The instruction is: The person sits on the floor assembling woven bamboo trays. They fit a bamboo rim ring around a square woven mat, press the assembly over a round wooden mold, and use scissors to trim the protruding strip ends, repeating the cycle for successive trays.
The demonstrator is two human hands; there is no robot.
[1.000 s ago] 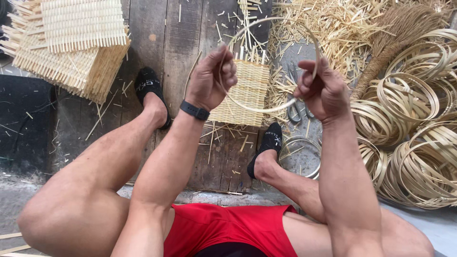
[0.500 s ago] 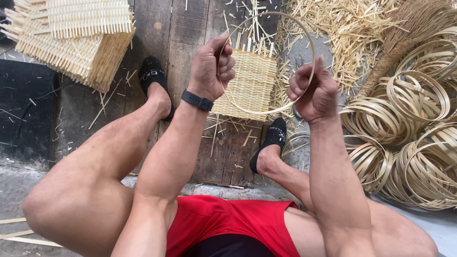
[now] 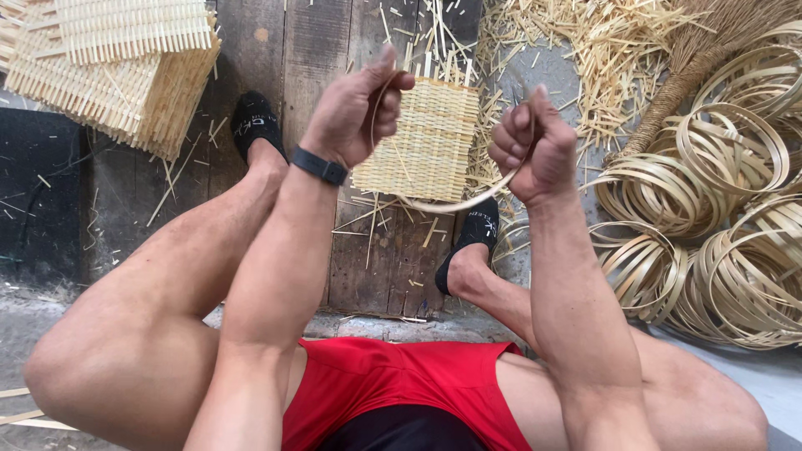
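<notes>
Left hand (image 3: 355, 113) and right hand (image 3: 535, 146), fingers clenched on bamboo strip (image 3: 455, 203), now bent tighter. Woven mat (image 3: 426, 138) at twelve o'clock; hoops (image 3: 718, 242) crowding three o'clock.

both fists, left hand (image 3: 355, 113) and right hand (image 3: 535, 146), grip a curved bamboo strip (image 3: 455, 203).

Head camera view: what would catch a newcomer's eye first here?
The two raised fists: the left hand and right hand grip a thin bamboo strip bent into a curve between them. Below it a small woven mat lies on the wooden boards. Coiled bamboo hoops pile up at right.
</notes>
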